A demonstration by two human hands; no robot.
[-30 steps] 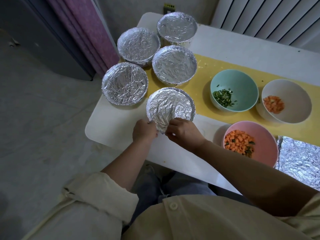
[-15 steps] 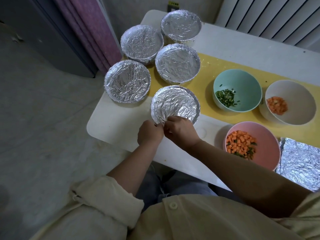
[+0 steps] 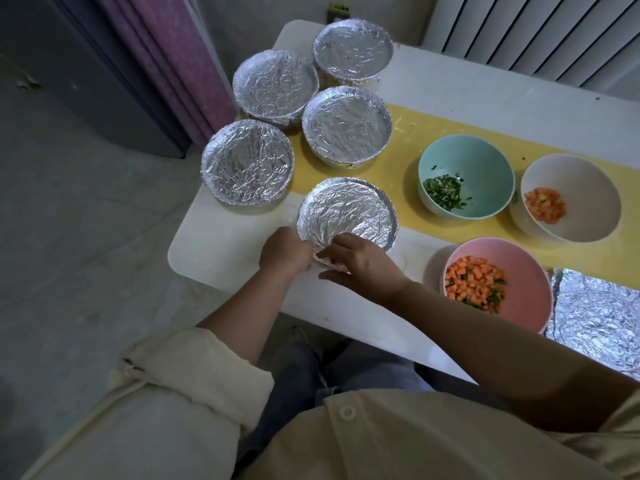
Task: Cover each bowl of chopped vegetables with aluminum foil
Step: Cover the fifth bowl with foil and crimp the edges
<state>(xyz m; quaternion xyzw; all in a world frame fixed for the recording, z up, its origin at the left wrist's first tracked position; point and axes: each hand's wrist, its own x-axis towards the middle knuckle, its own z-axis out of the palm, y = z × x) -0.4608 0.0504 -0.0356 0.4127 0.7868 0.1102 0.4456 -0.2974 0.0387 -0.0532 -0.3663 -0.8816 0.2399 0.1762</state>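
A foil-covered bowl [image 3: 348, 211] stands near the table's front edge. My left hand [image 3: 282, 252] and my right hand [image 3: 360, 259] meet at its near rim and pinch the foil edge there, pressing it down against the bowl's side. Several other foil-covered bowls sit behind it, among them one at the left [image 3: 246, 161] and one in the middle [image 3: 346, 124]. Uncovered to the right are a teal bowl [image 3: 481, 161] of chopped greens, a white bowl [image 3: 585, 188] of diced carrot and a pink bowl [image 3: 519, 271] of carrot and greens.
A flat sheet of foil [image 3: 599, 317] lies at the table's right front edge beside the pink bowl. A yellow runner [image 3: 408, 133] crosses the white table [image 3: 221, 251]. A purple curtain [image 3: 180, 57] hangs past the table's left end, and a radiator [image 3: 540, 32] stands behind.
The loose foil flap at the near rim has been folded down against the bowl. Both hands have stayed at that rim, working the edge.
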